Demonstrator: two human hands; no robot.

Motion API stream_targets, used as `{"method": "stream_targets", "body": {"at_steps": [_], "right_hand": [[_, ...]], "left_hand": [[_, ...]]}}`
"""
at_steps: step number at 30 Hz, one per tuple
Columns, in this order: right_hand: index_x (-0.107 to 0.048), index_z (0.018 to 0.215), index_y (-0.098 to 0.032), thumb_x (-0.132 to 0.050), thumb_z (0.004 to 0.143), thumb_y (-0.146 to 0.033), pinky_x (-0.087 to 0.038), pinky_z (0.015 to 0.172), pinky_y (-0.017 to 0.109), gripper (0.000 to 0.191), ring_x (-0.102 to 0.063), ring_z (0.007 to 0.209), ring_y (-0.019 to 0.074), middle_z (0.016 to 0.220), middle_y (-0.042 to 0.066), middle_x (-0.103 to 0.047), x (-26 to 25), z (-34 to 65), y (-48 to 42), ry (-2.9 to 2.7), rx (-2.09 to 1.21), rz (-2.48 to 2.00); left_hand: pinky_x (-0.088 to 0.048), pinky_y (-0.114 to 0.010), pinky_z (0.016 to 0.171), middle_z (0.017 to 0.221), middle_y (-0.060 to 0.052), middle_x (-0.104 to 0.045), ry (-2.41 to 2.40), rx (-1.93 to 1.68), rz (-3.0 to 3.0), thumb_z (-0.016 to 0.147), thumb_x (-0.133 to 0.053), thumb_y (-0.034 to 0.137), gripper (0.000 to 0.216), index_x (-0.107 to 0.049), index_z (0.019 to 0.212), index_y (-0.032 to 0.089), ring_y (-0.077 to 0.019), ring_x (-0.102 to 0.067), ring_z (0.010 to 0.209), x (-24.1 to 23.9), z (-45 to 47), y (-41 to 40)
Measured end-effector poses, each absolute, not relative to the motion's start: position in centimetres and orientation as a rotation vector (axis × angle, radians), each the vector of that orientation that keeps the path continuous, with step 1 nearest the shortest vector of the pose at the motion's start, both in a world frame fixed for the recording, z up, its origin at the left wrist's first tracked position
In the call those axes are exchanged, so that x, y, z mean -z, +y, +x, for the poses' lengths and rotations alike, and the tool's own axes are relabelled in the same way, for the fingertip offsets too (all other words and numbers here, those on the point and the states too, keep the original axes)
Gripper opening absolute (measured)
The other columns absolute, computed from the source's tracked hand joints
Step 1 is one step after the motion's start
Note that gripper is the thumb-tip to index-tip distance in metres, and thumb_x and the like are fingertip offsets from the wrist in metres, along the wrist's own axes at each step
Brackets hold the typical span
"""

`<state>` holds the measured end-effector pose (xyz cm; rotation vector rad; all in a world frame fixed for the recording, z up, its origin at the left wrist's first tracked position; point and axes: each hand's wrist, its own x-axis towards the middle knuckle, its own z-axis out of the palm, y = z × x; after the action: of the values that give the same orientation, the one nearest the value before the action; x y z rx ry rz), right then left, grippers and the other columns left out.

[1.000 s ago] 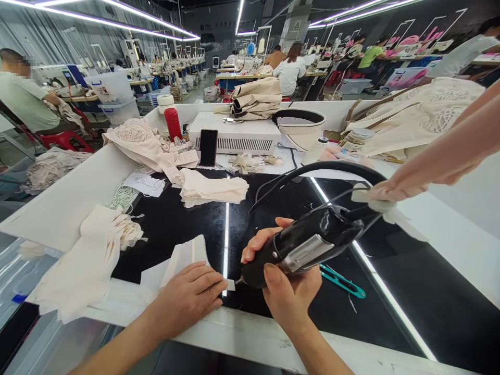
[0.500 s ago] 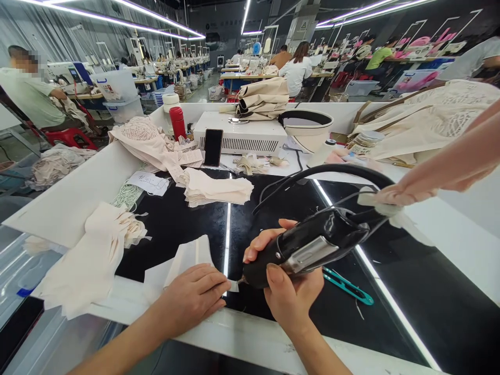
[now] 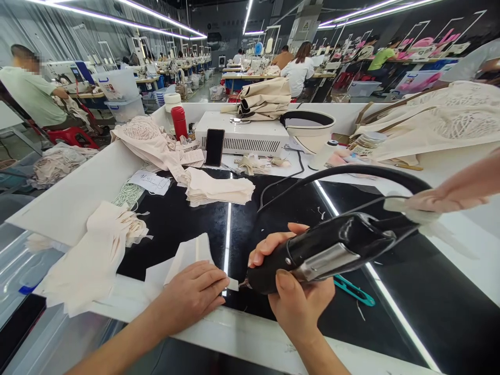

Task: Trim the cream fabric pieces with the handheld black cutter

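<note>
My left hand [image 3: 195,294] lies flat, fingers stretched out, over a cream fabric piece [image 3: 192,251] at the table's front edge. A narrow pale strip [image 3: 233,285] sticks out past its fingertips. My right hand [image 3: 295,297] is wrapped around a black handheld tool [image 3: 308,255] with a silver lever. The tool's thin metal tip [image 3: 245,284] points left, close to the strip's end; whether they touch I cannot tell. Behind the tool, another person's hand [image 3: 445,198], blurred, is at its cord with a pale cloth scrap [image 3: 402,205].
Teal thread snips [image 3: 355,290] lie beside the tool. Stacked cream fabric pieces [image 3: 219,186] lie ahead, and another pile [image 3: 91,255] is at left. Behind stand a phone [image 3: 214,147], a white vented box [image 3: 242,138], a red bottle [image 3: 179,123] and a thread cone [image 3: 323,156].
The tool and my right hand have shifted slightly right, away from my left hand. The other person's hand and the cord have moved right. My left hand stays nearly still.
</note>
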<state>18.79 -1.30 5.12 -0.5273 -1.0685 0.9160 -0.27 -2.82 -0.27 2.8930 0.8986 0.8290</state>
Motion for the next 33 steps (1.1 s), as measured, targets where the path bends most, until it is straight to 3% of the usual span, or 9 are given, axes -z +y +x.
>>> {"method": "stream_targets", "body": {"at_steps": [14, 33], "right_hand": [[-0.058, 0.13, -0.03, -0.075, 0.093, -0.031, -0.059, 0.062, 0.026, 0.041, -0.065, 0.07, 0.0125, 0.09, 0.0, -0.067, -4.6, 18.6, -1.7, -1.096, -0.93, -0.526], [-0.058, 0.126, -0.029, -0.077, 0.09, -0.035, -0.058, 0.059, 0.029, 0.041, -0.064, 0.067, 0.0145, 0.086, 0.0, -0.066, -4.9, 18.3, -1.7, -1.104, -0.893, -0.555]], "left_hand": [[-0.06, -0.04, 0.094, 0.112, -0.011, -0.071, 0.944, -0.818, 2.734, 0.108, -0.048, 0.021, 0.024, -0.065, 0.123, 0.013, -0.0239, -0.067, 0.104, 0.5, -0.5, -2.7], [-0.061, -0.034, 0.081, 0.102, -0.009, -0.073, 1.044, -0.969, 2.671, 0.108, -0.045, 0.017, 0.025, -0.069, 0.109, 0.016, -0.0195, -0.069, 0.092, 0.6, -1.0, -1.7]]}}
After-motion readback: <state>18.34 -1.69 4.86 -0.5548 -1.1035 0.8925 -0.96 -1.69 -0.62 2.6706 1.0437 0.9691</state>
